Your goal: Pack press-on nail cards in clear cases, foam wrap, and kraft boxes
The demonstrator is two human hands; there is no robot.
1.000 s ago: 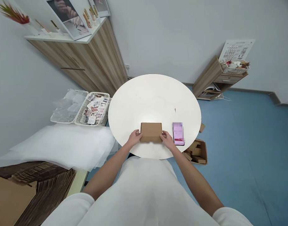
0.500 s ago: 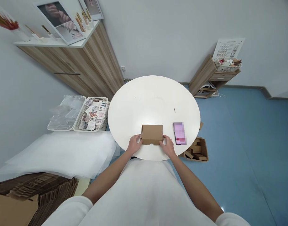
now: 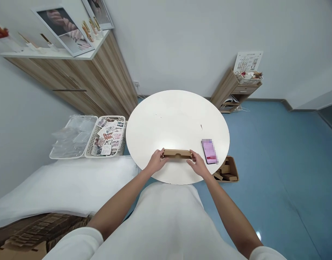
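Cardboard, brown and thin-walled, formed the shallow box (image 3: 177, 154) in hand. We saw only its narrow front face and could not tell whether it was tipped up or merely seen edge-on. The box sat low over the near rim of the round white tabletop (image 3: 176, 112). The left hand (image 3: 155, 162) was closed on the box's left end and the right hand (image 3: 198, 164) on its right end, with fingers curled round the corners.

Just right of the box lay a phone (image 3: 210, 151), screen up and apart from the right hand. Well to the left of the box, off the tabletop, stood a white basket (image 3: 123, 139) of printed cards, with a clear tray (image 3: 72, 137) on the basket's far side. Below and to the right of the box, an open carton (image 3: 234, 169) holding cardboard pieces rested on the floor.

We judged three risks. With the box so close to the rim, a loosened hand could let it drop towards the lap. A pinch at the ends alone could bow or crease the thin walls. A sideways sweep of the right hand could push the phone off the edge above the carton.
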